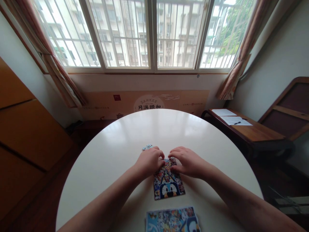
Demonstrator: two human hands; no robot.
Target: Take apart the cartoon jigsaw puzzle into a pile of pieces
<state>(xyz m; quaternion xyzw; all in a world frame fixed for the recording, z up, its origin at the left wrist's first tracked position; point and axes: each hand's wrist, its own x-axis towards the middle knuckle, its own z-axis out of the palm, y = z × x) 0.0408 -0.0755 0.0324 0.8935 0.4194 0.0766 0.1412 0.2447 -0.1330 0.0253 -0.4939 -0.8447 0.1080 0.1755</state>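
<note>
A small rectangular jigsaw puzzle [170,180] lies flat on the white table, printed with a blue cartoon dog's face over a crowd of colourful little figures. My left hand [150,161] rests at its upper left corner, fingers curled in toward the thumb; whatever may be between them is hidden. At the upper right edge is my right hand [188,161], thumb and fingers apart on the puzzle's border, with nothing visible in them. Just beyond my left knuckles sits a little heap of loose jigsaw pieces [147,147], partly covered by that hand.
Nearest me, a picture sheet or box lid [172,220] with similar print is cut off by the frame. The round white table [101,170] ends in a curved edge. To the right, a wooden bench [258,130] bears papers [235,120] and a dark pen.
</note>
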